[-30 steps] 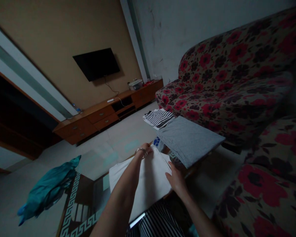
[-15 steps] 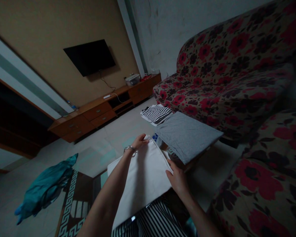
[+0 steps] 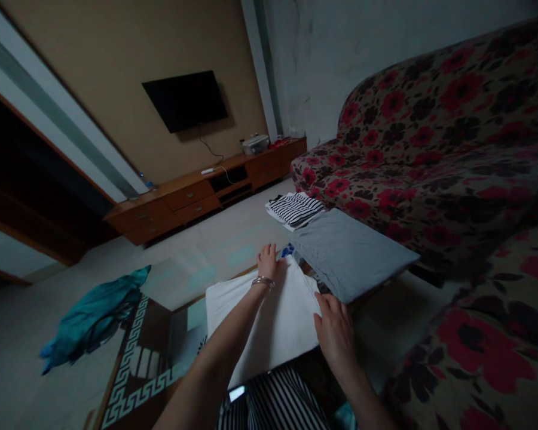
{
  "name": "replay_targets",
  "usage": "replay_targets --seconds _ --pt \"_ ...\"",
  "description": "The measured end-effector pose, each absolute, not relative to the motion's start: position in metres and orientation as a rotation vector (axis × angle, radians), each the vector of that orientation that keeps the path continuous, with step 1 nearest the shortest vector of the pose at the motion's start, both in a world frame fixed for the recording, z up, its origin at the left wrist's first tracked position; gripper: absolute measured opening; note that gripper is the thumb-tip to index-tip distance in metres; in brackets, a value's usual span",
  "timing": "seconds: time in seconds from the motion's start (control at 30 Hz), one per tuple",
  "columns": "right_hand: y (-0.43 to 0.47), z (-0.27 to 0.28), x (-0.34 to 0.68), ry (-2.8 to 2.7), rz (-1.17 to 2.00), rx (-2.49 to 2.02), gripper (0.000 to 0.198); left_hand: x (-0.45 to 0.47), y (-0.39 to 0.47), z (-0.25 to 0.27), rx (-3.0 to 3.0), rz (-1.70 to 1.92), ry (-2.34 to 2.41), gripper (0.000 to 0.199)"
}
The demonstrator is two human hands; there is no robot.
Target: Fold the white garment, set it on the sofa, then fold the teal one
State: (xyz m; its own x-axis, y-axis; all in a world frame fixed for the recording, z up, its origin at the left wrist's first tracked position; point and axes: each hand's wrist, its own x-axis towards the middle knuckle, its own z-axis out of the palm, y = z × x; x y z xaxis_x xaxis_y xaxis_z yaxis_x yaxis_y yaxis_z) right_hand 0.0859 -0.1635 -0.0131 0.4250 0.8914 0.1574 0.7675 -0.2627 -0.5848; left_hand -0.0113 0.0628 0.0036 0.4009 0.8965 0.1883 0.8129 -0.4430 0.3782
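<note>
Left hand (image 3: 267, 260), silver bangle on the wrist, lies flat with fingers spread on the far edge of the folded white cloth (image 3: 269, 325); right hand (image 3: 336, 331) rests open on that cloth's right edge, neither one gripping, hands well apart. White cloth lies on the tabletop (image 3: 183, 316) straight ahead at 12 o'clock, with a folded grey cloth (image 3: 352, 254) just beside it at 1 o'clock and a folded black-and-white striped garment (image 3: 295, 209) beyond that. Crumpled teal cloth (image 3: 94, 313) on the floor at 9 o'clock, red-flowered sofa (image 3: 452, 161) at 2 o'clock.
</note>
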Motion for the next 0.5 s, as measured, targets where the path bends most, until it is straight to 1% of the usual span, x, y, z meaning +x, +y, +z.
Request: replay_targets --seconds 0.1,0.17,0.27,0.33,0.5 --pt "-0.136 -0.001 0.077 -1.56 0.251 -1.915 0.044 -0.053 0.034 0.01 2.475 0.65 1.646 0.056" --pt "-0.108 0.007 0.065 -1.676 0.258 -1.844 0.043 -0.092 0.011 0.009 2.48 0.658 1.778 0.056" --pt "-0.066 0.012 0.035 -1.867 0.256 -1.745 0.039 -0.152 -0.016 -0.002 2.377 0.537 2.058 0.055" --pt "-0.046 0.01 0.011 -1.989 0.243 -1.649 0.041 -0.181 -0.024 -0.014 2.326 0.452 2.18 0.055" --pt "-0.025 -0.013 -0.033 -2.195 0.21 -1.42 0.045 -0.203 -0.014 -0.036 2.395 0.296 2.091 0.056"
